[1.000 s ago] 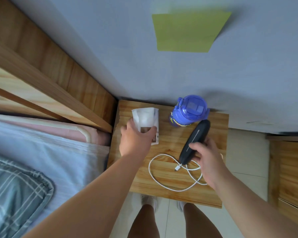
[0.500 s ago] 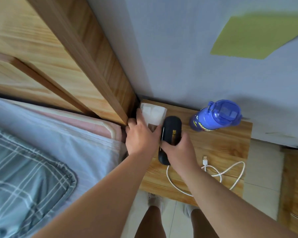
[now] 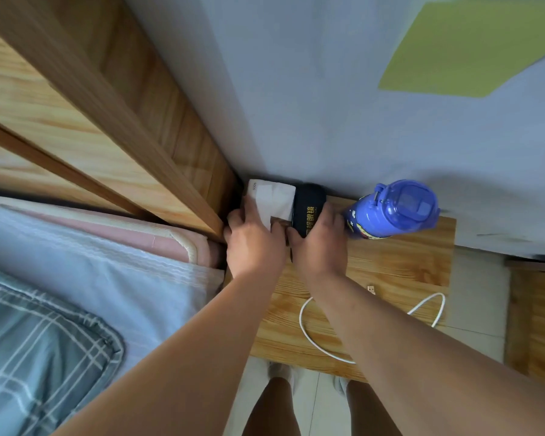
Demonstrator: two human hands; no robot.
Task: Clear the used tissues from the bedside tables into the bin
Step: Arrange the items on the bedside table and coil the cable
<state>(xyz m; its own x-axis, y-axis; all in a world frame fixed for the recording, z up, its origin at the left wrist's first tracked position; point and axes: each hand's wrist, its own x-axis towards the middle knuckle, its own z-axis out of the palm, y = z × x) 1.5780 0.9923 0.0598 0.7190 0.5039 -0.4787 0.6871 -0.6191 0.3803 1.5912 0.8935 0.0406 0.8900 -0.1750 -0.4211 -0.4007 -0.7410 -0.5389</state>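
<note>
Head view: left hand [image 3: 255, 239] grips tissue pack [image 3: 272, 196], right hand [image 3: 321, 245] black case [image 3: 309, 204] (bottle [image 3: 394, 212] beside).

Gold Chinese characters on black case [image 3: 309, 202], partly covered, tiny illegible print on tissue pack [image 3: 272, 199]

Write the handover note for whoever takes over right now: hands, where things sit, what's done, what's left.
Left hand: holds the white tissue pack at the back corner of the bedside table, next to the headboard.
Right hand: grips the black case, right beside the pack.
Blue bottle stands at the back; white cable lies loose near the front.
Done: no used tissue shows on this table; the bin is out of view.
Left: probably let go of both, then check the other table.
</note>
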